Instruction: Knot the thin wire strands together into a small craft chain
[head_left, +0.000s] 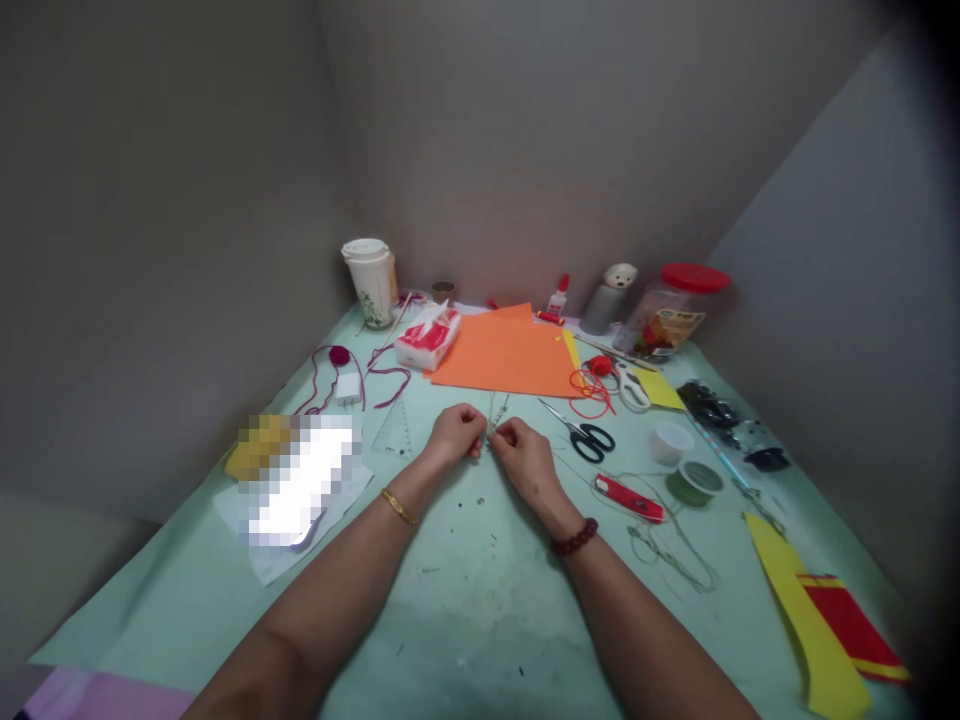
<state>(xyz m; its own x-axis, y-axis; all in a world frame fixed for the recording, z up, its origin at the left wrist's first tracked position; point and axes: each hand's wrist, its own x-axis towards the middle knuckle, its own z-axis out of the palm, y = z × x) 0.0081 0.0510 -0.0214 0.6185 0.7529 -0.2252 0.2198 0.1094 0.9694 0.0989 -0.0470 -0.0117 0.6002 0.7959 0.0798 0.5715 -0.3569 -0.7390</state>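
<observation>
Near the middle of the table, my left hand [457,432] and my right hand [523,455] face each other, a small gap between them. Both have their fingers pinched together on a thin beaded cord [501,411], whose pale beaded end sticks up beyond the fingertips. The exact hold of each finger is too small to make out. A loose strand of cord runs out to the right from behind my right hand. Black-handled scissors [588,440] lie just right of my right hand, and a clear set square [393,430] lies left of my left hand.
Orange paper [510,352] lies beyond my hands, with a tissue pack [428,338] at its left. To the right are a red box cutter [628,498], a green tub [695,484], a white tub [670,443] and coiled cord [675,560]. A lidded cup [370,285] stands at back left.
</observation>
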